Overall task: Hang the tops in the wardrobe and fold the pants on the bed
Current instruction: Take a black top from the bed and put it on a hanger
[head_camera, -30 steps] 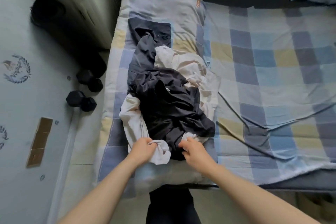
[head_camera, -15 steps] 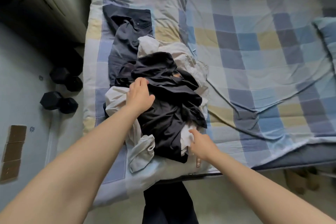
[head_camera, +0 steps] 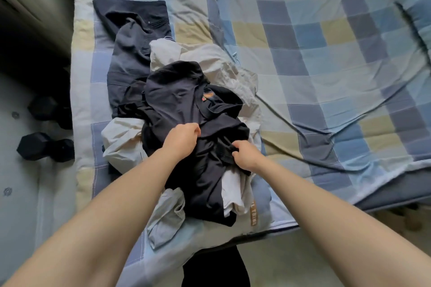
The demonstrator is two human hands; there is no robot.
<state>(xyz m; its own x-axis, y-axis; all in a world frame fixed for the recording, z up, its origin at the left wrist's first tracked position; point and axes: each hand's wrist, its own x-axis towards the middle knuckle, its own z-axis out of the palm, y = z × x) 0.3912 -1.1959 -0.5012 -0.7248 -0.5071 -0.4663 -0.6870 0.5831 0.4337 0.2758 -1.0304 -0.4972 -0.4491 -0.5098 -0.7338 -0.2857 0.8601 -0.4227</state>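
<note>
on the checked blue and yellow quilt (head_camera: 303, 58) of the bed lies a heap of clothes; the left hand (head_camera: 183, 138) and right hand (head_camera: 245, 155) each clutch the crumpled black top (head_camera: 186, 100), above cream garments (head_camera: 210, 58) and dark grey pants (head_camera: 130, 53).

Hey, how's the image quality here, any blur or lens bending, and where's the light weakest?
Head view: wide-angle bending curves the checked quilt and stretches the forearms; motion blur smears the upper left corner and softens the dumbbell; light is soft and even on the bed, weakest at left beside it; both hands and the dark top stay fairly sharp.
</note>
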